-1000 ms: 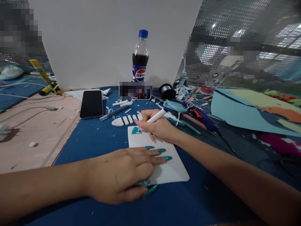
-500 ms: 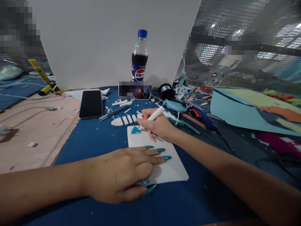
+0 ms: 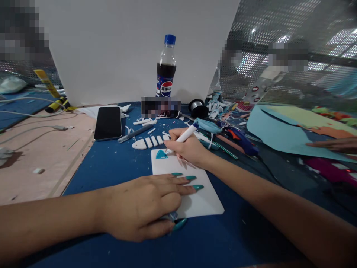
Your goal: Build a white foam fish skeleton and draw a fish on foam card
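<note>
My right hand [image 3: 189, 150] grips a white marker [image 3: 185, 136] with a dark blue end. Its tip is down at a small blue triangle [image 3: 161, 154] coloured on a white sheet [image 3: 202, 203]. Spread across the lower part of that sheet, my left hand [image 3: 147, 206] lies flat with most fingers stretched out and the index finger bent under. A small bluish bit shows between its thumb and index finger; I cannot tell what it is. Just beyond the sheet lies a white fish-bone shape [image 3: 147, 142] made of separate pieces.
Behind the sheet stand a cola bottle [image 3: 166, 70] and a propped phone [image 3: 170, 111], beside a wire spool [image 3: 198, 108]. Another phone [image 3: 108, 123] lies left. To the right are a blue glue gun [image 3: 242, 141], blue paper [image 3: 279, 130] and another person's hand [image 3: 334, 144].
The marker and my right hand have shifted very slightly right. Another person's hand has come in at the right edge onto the blue paper, which has moved a little left.
</note>
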### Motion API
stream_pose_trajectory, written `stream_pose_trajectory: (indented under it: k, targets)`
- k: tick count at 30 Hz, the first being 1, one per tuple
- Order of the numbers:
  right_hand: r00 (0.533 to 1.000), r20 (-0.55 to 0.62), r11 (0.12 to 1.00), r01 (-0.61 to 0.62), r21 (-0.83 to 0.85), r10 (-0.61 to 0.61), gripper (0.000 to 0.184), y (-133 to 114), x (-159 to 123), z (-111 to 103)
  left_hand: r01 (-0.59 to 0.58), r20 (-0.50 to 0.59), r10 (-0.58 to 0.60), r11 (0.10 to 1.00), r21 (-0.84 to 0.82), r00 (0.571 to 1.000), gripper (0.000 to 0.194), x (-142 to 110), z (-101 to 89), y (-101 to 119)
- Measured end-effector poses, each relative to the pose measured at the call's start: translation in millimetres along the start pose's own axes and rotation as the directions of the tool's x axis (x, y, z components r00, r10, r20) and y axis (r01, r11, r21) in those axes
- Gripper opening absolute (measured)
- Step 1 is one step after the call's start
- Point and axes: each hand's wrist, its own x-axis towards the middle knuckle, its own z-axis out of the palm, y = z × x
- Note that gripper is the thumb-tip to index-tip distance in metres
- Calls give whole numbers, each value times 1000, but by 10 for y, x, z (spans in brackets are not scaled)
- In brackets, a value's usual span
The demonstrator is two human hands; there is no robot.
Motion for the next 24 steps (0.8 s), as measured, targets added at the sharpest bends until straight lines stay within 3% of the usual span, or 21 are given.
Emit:
stream_pose_trajectory:
  k: [8, 13, 18, 22, 24]
  targets:
    - [1000, -9, 1000, -7, -9, 7, 40, -52, -6, 20, 8, 9, -8, 1000, -13, 1000, 17, 2, 0, 2]
    - [996, 79, 998, -32, 62, 27, 39, -60, -21, 12, 4, 2, -4, 1000, -1, 1000, 15, 2, 0, 4]
    - [1000, 29, 1000, -2, -2, 2, 37, -47, -27, 15, -2, -13, 2, 1000, 6, 1000, 14, 2, 1, 5]
    - [993, 106, 996, -50, 71, 42, 33, -63, -39, 26, 3, -5, -3, 1000, -7, 1000, 10, 5, -4, 10]
    - [997, 80, 999, -16, 41, 13, 35, -62, -39, 24, 9, 5, -8, 1000, -6, 1000, 10, 5, -7, 13]
